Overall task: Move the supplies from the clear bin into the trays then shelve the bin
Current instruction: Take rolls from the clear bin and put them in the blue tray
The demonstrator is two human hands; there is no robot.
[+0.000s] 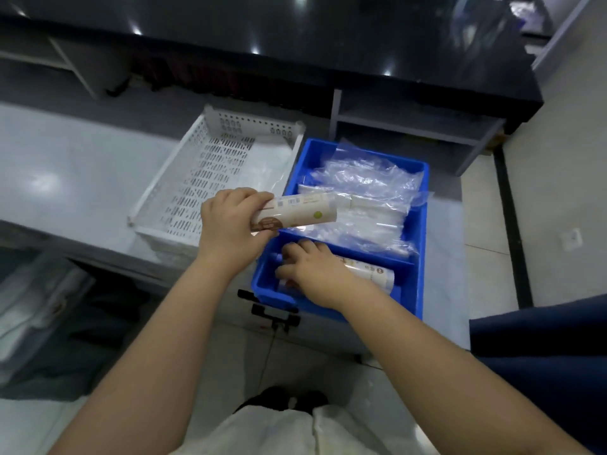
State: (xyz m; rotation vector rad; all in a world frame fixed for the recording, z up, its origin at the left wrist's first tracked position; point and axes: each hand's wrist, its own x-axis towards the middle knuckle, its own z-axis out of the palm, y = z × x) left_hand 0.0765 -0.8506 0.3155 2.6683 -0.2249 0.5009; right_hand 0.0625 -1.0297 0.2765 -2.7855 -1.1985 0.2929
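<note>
A blue divided tray [412, 284] sits on a low white surface, its far compartment filled with clear plastic packets [364, 192]. My left hand [230, 224] holds a white labelled roll [295, 211] level above the tray's left edge. My right hand [308, 267] is down in the tray's near compartment, fingers curled on another labelled roll [371, 274] that lies there. To the left stands a white perforated tray [210, 165] with a clear plastic sheet [266, 169] in it. I see no clear bin that I can tell for sure.
A black counter [295, 37] runs across the back with grey shelf openings [410, 126] under it. A lower shelf at the left holds pale bundles [36, 307]. A dark blue object [542, 356] sits at the right. A small black stand [276, 313] rests before the blue tray.
</note>
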